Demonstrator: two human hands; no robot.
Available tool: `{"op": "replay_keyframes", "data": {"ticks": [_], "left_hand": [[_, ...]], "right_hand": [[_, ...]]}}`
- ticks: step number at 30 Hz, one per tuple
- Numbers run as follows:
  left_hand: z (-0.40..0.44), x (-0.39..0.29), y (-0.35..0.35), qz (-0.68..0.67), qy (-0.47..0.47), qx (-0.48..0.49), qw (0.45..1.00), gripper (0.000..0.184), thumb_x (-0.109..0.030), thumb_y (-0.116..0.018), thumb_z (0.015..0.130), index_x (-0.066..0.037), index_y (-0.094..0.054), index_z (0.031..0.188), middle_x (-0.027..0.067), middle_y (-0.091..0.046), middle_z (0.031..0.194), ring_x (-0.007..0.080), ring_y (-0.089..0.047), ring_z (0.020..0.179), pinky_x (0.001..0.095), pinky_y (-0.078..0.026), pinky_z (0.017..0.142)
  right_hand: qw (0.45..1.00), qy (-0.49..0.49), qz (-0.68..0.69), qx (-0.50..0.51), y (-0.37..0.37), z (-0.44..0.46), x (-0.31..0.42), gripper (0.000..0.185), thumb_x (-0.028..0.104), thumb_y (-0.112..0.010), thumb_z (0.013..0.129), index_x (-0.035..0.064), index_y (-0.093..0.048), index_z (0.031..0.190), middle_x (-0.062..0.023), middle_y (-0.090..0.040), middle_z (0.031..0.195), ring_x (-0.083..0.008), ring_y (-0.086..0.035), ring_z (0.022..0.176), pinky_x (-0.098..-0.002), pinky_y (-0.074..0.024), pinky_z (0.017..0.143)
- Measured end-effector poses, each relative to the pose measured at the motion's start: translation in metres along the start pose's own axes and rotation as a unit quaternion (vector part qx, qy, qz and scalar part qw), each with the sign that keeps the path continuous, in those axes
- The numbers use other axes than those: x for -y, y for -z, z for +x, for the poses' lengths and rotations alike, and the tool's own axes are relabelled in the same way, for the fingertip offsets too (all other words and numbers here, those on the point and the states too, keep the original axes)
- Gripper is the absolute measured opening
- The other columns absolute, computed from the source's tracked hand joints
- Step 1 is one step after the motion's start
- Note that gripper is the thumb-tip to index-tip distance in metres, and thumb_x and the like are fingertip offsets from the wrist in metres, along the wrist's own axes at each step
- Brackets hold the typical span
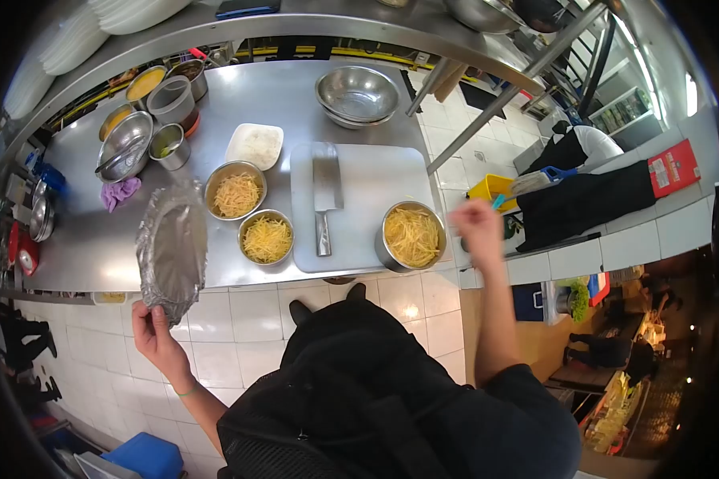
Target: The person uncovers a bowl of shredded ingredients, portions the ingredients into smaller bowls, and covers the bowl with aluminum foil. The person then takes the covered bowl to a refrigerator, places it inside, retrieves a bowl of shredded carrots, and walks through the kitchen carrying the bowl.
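My left hand [158, 335] grips the lower edge of a foil-lined oval dish [172, 247], held up in front of the table's edge. My right hand [479, 227] is raised just right of a steel pot of yellow shreds [411, 235]; its fingers look curled, but motion blurs them. That pot stands on the right of a white cutting board [359, 223]. A cleaver [326, 191] lies on the board, handle towards me. Left of the board are a steel bowl of pale orange shreds [237, 191] and a smaller bowl of yellow shreds [266, 239].
A white square dish [256, 146] with pale powder sits behind the bowls. Stacked steel bowls [357, 94] stand at the back. Several containers and a steel bowl with a spoon [125, 148] crowd the left, near a purple cloth [120, 191]. A steel shelf [327, 28] runs overhead. Another person [579, 148] is at the right.
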State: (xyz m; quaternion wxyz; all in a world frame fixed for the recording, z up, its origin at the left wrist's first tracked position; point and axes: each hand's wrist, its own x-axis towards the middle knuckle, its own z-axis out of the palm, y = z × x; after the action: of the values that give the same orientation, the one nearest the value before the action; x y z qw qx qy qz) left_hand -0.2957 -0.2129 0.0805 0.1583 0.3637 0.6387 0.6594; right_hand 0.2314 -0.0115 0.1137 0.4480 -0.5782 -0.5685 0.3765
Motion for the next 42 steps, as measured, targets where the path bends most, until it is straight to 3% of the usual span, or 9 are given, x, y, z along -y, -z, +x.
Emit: {"op": "replay_keyframes", "data": {"ticks": [4, 11, 13, 18, 21, 30, 34, 36, 42], "left_hand": [[0.015, -0.015, -0.036, -0.035, -0.025, 0.039, 0.998, 0.005, -0.003, -0.058, 0.1, 0.0, -0.057, 0.104, 0.0034, -0.056, 0.106, 0.0122, -0.05, 0.099, 0.0254, -0.041, 0.093], [-0.016, -0.082, -0.188, -0.202, 0.039, 0.267, 0.941, 0.009, 0.002, -0.057, 0.097, -0.002, -0.062, 0.103, 0.003, -0.061, 0.106, 0.0104, -0.056, 0.097, 0.0251, -0.046, 0.088], [-0.037, -0.085, -0.233, -0.248, 0.04, 0.304, 0.919, 0.011, 0.001, -0.057, 0.098, -0.004, -0.062, 0.106, 0.0033, -0.063, 0.105, 0.0104, -0.059, 0.096, 0.0261, -0.048, 0.088], [-0.078, -0.073, -0.311, -0.443, 0.263, 0.352, 0.782, 0.018, -0.004, -0.058, 0.1, -0.005, -0.058, 0.117, 0.0069, -0.066, 0.114, 0.0145, -0.064, 0.103, 0.0328, -0.053, 0.092], [-0.107, -0.068, -0.324, -0.444, 0.377, 0.279, 0.763, 0.018, -0.005, -0.056, 0.101, -0.004, -0.055, 0.119, 0.0082, -0.065, 0.117, 0.0169, -0.064, 0.106, 0.0351, -0.053, 0.095], [-0.158, 0.015, -0.331, -0.281, 0.407, 0.187, 0.849, 0.025, -0.003, -0.056, 0.099, -0.003, -0.051, 0.123, 0.0102, -0.064, 0.119, 0.0198, -0.062, 0.11, 0.0352, -0.05, 0.099], [-0.172, -0.016, -0.345, -0.273, 0.42, 0.116, 0.858, 0.023, -0.002, -0.059, 0.097, -0.004, -0.052, 0.119, 0.0068, -0.067, 0.101, 0.0161, -0.065, 0.088, 0.031, -0.055, 0.078], [-0.176, -0.023, -0.347, -0.273, 0.434, 0.098, 0.853, 0.023, -0.003, -0.061, 0.096, -0.004, -0.053, 0.117, 0.0054, -0.067, 0.097, 0.0148, -0.065, 0.082, 0.0293, -0.055, 0.072], [-0.182, -0.032, -0.349, -0.121, 0.339, 0.161, 0.919, 0.019, -0.007, -0.069, 0.092, -0.006, -0.056, 0.106, -0.0012, -0.062, 0.085, 0.0081, -0.059, 0.073, 0.025, -0.048, 0.059]], "right_hand": [[0.907, 0.024, -0.388, -0.162, 0.136, 0.004, -0.058, 0.037, -0.003, -0.069, 0.083, 0.0045, -0.063, 0.119, -0.0029, -0.067, 0.089, -0.0137, -0.063, 0.078, -0.0274, -0.0533, 0.068], [0.995, -0.038, -0.075, 0.052, 0.062, -0.018, -0.071, 0.052, 0.003, -0.067, 0.091, 0.0066, -0.054, 0.141, -0.0151, -0.06, 0.133, -0.0219, -0.068, 0.101, -0.0317, -0.057, 0.083], [0.975, -0.1, 0.175, 0.097, 0.028, -0.019, -0.044, 0.053, 0.012, -0.07, 0.093, 0.0071, -0.053, 0.142, -0.0153, -0.06, 0.135, -0.0207, -0.066, 0.107, -0.0341, -0.0573, 0.085], [0.888, -0.145, 0.414, 0.135, 0.036, -0.021, -0.025, 0.058, 0.02, -0.064, 0.099, 0.0121, -0.039, 0.152, -0.0142, -0.052, 0.143, -0.0231, -0.065, 0.11, -0.0351, -0.0553, 0.09], [0.949, -0.15, 0.254, 0.109, 0.048, -0.018, -0.052, 0.059, 0.018, -0.066, 0.097, 0.0121, -0.042, 0.15, -0.0119, -0.052, 0.142, -0.0199, -0.063, 0.11, -0.033, -0.0539, 0.09], [0.988, -0.027, 0.122, 0.093, 0.033, -0.005, -0.109, 0.044, 0.006, -0.069, 0.092, 0.0061, -0.058, 0.134, -0.0051, -0.06, 0.123, -0.0087, -0.057, 0.091, -0.0256, -0.0498, 0.074], [0.979, -0.075, 0.154, 0.112, 0.043, 0.01, -0.111, 0.042, 0.009, -0.067, 0.094, 0.0066, -0.058, 0.135, -0.0038, -0.061, 0.12, -0.0098, -0.058, 0.094, -0.027, -0.0491, 0.079], [0.915, -0.247, 0.277, 0.159, 0.048, 0.021, -0.101, 0.038, 0.013, -0.063, 0.097, 0.0079, -0.058, 0.135, -0.0028, -0.062, 0.118, -0.0111, -0.059, 0.098, -0.0295, -0.048, 0.084], [0.922, -0.175, 0.324, 0.118, 0.04, 0.023, -0.111, 0.04, 0.008, -0.062, 0.097, 0.0074, -0.054, 0.136, -0.0036, -0.064, 0.112, -0.0127, -0.059, 0.1, -0.0307, -0.0488, 0.084]]}}
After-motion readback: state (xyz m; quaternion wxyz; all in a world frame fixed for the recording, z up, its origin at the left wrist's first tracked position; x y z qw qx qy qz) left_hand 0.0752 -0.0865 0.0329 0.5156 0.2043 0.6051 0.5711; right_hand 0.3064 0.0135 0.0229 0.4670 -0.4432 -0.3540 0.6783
